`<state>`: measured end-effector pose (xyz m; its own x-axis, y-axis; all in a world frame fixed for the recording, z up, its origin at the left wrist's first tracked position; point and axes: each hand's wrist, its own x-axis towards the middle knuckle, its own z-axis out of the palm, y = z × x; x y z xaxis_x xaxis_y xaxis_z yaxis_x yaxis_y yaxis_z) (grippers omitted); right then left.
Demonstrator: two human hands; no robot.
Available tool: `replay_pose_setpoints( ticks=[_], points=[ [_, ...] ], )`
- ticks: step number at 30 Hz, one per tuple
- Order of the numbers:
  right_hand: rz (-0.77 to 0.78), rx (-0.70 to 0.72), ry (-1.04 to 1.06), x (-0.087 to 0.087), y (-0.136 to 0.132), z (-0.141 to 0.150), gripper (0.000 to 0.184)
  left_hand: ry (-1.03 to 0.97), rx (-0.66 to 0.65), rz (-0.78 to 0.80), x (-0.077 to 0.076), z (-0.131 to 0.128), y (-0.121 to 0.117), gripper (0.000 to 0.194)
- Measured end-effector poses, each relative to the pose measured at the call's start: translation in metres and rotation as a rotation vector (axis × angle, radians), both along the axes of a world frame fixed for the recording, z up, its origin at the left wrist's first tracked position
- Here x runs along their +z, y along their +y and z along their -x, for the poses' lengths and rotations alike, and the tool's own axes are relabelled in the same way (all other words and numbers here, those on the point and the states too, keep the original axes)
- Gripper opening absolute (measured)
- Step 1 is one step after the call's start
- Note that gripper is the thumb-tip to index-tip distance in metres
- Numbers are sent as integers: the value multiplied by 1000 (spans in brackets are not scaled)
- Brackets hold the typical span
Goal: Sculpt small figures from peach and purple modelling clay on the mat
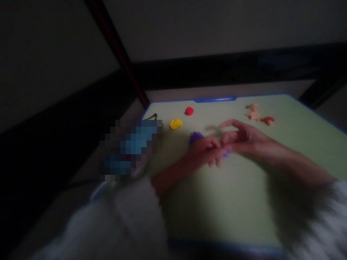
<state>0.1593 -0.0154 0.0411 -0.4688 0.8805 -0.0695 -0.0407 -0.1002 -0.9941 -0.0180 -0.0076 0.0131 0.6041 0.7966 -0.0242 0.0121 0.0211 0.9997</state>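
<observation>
My left hand [206,150] and my right hand [246,141] meet over the table, fingertips close together. Where they meet, a small piece of purple modelling clay [226,154] shows, partly hidden and blurred. The left thumb and fingers are drawn together at it. On the right, the thumb and fingers pinch at the same spot, while the index finger stays curved and raised. Just behind my left hand lies a larger purple clay lump [195,137], its lower part covered by that hand.
A yellow clay lump [176,124] and a red one [189,111] lie farther back on the pale green table [217,209] with blue edges. At the back right are several peach-coloured shapes [253,115], one partly red [268,120]. A pixelated blue area [135,144] covers the left edge.
</observation>
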Motion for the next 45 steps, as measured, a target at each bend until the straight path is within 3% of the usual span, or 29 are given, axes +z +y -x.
replay_pose_setpoints(
  ticks=[6,12,14,17,21,29,36,45],
  points=[
    [-49,-97,57,3,0,2,55,-133,28,160,0,0,3,30],
    [-201,-171,12,0,2,4,47,-34,-15,120,0,0,4,28],
    [-350,-246,-78,0,3,2,31,-21,16,62,-2,1,6,27],
    [-706,-341,-378,1,4,-5,8,24,114,-96,-6,2,9,23],
    [-1075,-204,-737,-1,3,-14,6,99,229,-280,-7,3,10,21],
    [-1196,-62,-890,-3,-2,-10,21,150,219,-338,-4,0,6,21],
    [-1392,-18,-1128,-1,-4,-7,26,170,194,-323,-3,-1,2,18],
    [-1466,-29,-1205,1,-6,-5,30,192,177,-324,-8,-2,3,17]
  ],
)
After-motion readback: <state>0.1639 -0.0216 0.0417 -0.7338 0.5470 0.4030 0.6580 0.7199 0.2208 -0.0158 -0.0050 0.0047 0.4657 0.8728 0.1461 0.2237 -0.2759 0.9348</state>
